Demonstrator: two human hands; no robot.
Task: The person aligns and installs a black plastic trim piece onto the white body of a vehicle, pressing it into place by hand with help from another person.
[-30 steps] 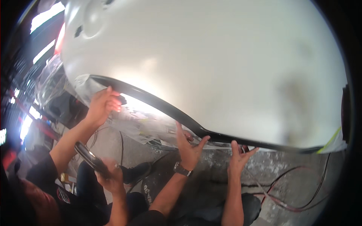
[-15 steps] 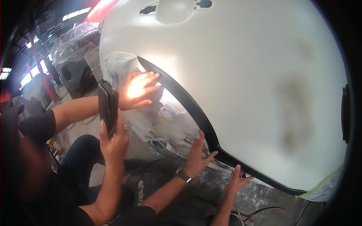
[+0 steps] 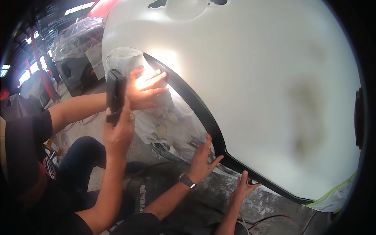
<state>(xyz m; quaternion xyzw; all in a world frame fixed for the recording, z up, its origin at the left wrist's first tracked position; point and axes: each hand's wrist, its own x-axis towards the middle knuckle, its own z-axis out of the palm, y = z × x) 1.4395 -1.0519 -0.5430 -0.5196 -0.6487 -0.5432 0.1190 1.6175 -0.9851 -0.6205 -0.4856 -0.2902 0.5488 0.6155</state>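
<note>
The person's left hand (image 3: 200, 164), a black-strapped wristwatch (image 3: 187, 180) on its wrist, is spread wide, palm to the work, thumb and index finger well parted. Their tips touch the inner and lower edge of a long, curved, glossy black trim strip (image 3: 217, 137) beside the bend. The right hand (image 3: 239, 194), lower and to the right, sets its thumb and a finger apart against the strip's lower edge; its other fingers are partly hidden, so whether it grips cannot be told.

The strip runs up and leftward from the left hand and down past the right, along a large, smooth, pale grey-white panel (image 3: 254, 86). Up and left of the left hand, a co-worker's brightly lit hand (image 3: 147, 92) has fingers spread at the strip's upper part; the co-worker's other hand (image 3: 117, 141) is closed around a dark slab-shaped device (image 3: 115, 92). Crinkled translucent masking sheeting (image 3: 164, 117) lies between.
</note>
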